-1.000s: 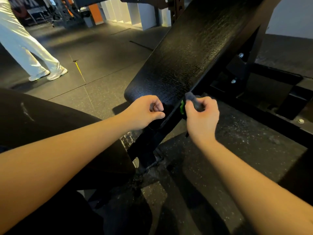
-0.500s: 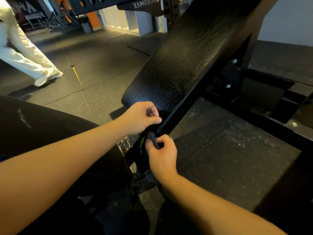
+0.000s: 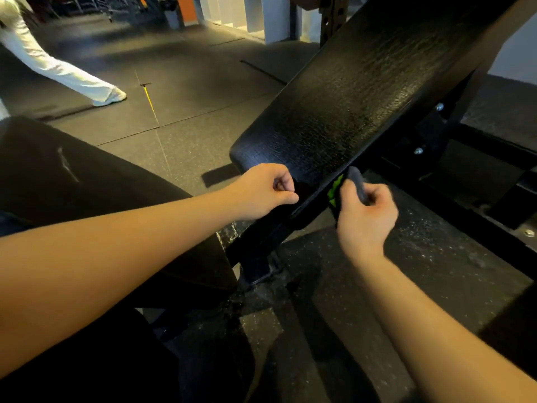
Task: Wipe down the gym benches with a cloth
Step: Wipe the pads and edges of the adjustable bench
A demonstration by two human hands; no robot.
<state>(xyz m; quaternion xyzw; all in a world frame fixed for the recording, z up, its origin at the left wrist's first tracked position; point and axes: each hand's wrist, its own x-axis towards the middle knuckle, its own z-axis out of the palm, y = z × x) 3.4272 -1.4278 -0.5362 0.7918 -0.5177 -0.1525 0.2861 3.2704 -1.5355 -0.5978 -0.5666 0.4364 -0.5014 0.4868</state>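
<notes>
Right hand (image 3: 366, 216), clamped on the dark cloth (image 3: 356, 181), has moved back up the side edge of the inclined bench pad (image 3: 348, 97), so edge-wiping continues; left hand (image 3: 261, 190) rests curled at the pad's foot, apparently empty.

The bench (image 3: 348, 97) has a black, grainy, slightly glossy pad, tilted up. Its rounded low end sits near the middle, and its top runs off to the far right. A dark grey cloth (image 3: 356, 181) with bright green marks is bunched against the pad's right edge near that low end, gripped by the right hand (image 3: 366, 216).
</notes>
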